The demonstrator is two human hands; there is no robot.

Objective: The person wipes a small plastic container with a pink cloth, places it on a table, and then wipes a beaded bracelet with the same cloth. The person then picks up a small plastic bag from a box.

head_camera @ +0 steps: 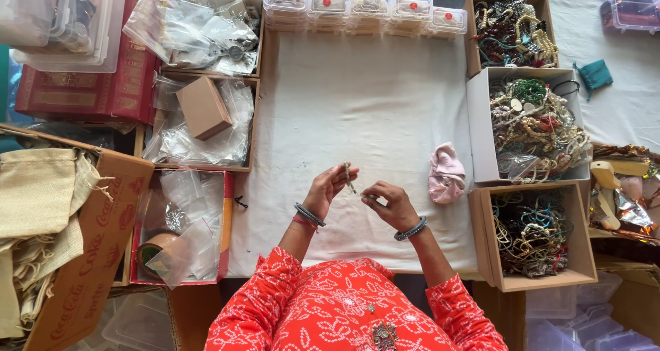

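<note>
In the head view, the left hand (328,189) pinches a thin, pale beaded strand (349,177) between its fingertips and holds it upright above the white cloth (357,96), while the right hand (388,203) is closed in a pinch just beside it, but what it grips is too small to tell. A pink cloth bundle (446,173) lies near, to the right of the hands; further right stand open boxes of beaded strings (533,124), and clear plastic bags (182,220) fill the boxes on the left.
</note>
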